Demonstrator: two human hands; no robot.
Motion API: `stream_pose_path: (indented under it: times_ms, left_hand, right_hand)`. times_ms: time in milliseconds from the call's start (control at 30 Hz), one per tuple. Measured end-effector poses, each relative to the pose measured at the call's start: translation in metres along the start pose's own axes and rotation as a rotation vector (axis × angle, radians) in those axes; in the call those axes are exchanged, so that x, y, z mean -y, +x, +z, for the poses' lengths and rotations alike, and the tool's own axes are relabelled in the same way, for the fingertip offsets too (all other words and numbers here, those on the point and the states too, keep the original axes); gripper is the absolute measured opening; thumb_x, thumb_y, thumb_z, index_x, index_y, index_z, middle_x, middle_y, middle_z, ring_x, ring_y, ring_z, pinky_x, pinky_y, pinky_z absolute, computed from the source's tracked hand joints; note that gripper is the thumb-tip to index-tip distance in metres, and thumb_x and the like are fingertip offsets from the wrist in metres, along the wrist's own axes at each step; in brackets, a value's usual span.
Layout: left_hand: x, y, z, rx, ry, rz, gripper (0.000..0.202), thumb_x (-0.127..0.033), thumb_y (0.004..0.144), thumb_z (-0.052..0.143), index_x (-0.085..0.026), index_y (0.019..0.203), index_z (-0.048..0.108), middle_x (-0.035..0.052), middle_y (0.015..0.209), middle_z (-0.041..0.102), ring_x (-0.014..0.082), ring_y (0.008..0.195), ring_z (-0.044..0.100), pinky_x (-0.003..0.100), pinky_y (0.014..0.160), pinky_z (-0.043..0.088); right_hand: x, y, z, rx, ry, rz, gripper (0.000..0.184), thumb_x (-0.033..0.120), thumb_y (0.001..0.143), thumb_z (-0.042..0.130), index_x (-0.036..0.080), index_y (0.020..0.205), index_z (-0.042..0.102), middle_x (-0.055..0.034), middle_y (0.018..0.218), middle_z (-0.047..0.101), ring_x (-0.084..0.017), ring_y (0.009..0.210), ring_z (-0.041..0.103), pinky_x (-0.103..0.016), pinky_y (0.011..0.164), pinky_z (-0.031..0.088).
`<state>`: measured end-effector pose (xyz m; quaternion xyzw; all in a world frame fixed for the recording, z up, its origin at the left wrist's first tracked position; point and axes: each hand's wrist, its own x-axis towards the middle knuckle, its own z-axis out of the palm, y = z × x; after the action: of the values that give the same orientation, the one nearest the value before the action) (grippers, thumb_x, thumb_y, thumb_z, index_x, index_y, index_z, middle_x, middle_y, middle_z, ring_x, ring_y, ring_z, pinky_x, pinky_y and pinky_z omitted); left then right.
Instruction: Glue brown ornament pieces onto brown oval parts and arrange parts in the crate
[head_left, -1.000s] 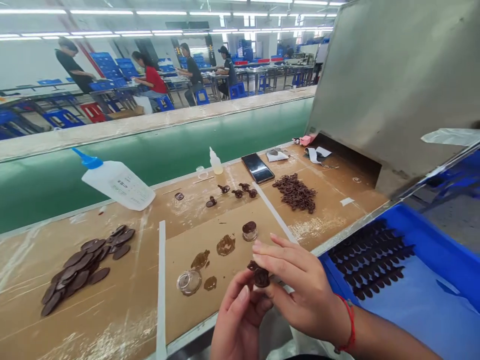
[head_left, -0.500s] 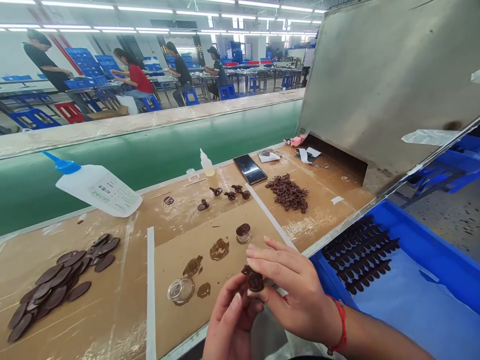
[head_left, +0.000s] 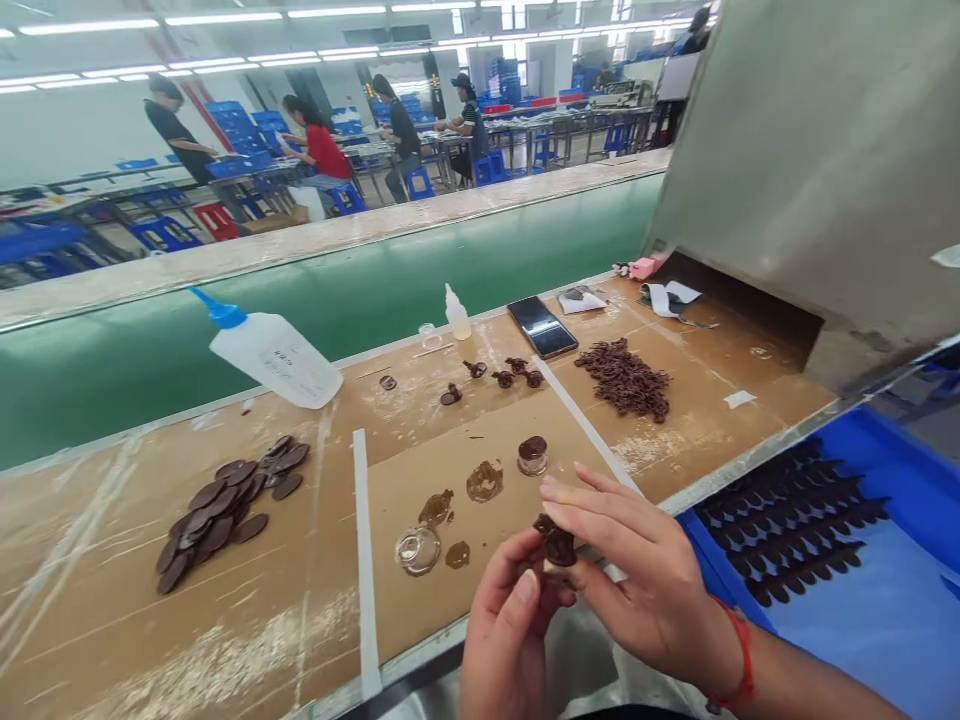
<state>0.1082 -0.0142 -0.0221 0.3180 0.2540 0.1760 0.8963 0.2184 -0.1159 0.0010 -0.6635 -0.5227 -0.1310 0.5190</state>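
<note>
My left hand (head_left: pixel 506 630) and my right hand (head_left: pixel 637 585) meet over the near edge of the brown bench. Both pinch one small dark brown piece (head_left: pixel 556 545) between thumb and fingertips. A red cord circles my right wrist. Just beyond the hands lie brown glue smears (head_left: pixel 484 482), a small clear round dish (head_left: pixel 418 550) and a small pot with a brown top (head_left: pixel 532 455). A heap of dark oval pieces (head_left: pixel 225 505) lies to the left. A pile of small brown parts (head_left: pixel 626 377) lies to the right.
A big white squeeze bottle with a blue nozzle (head_left: pixel 270 352) lies tilted at the back left, a small dropper bottle (head_left: pixel 457 314) and a phone (head_left: pixel 541 326) behind. A blue bin (head_left: pixel 885 470) holds rows of dark parts at right. A green conveyor (head_left: pixel 337 300) runs behind; people sit beyond.
The hands keep the same pinch on the small brown piece. The view has swung, so everything on the bench sits further right in the picture.
</note>
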Motion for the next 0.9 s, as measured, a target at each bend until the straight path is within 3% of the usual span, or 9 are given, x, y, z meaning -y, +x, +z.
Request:
stream_pose_path:
  times_ms: [333, 900]
  left_hand:
    - [0.004, -0.004, 0.004, -0.006, 0.025, 0.025, 0.029, -0.034, 0.075, 0.082, -0.022, 0.101, 0.078, 0.0077, 0.103, 0.075, 0.0204, 0.086, 0.066, 0.029, 0.075, 0.054]
    - [0.007, 0.000, 0.014, -0.011, 0.051, 0.084, 0.033, -0.033, 0.070, 0.087, -0.022, 0.100, 0.077, 0.0076, 0.101, 0.076, 0.0209, 0.092, 0.068, 0.028, 0.080, 0.054]
  right_hand:
    - [-0.010, -0.004, 0.000, 0.041, -0.012, -0.041, 0.046, -0.003, 0.091, 0.048, 0.016, 0.131, 0.059, -0.0097, 0.124, 0.065, -0.027, 0.117, 0.060, -0.051, 0.108, 0.048]
    - [-0.014, -0.007, 0.003, 0.044, -0.018, -0.091, 0.035, -0.003, 0.094, 0.055, 0.011, 0.125, 0.060, -0.0120, 0.127, 0.062, -0.028, 0.121, 0.057, -0.051, 0.111, 0.041]
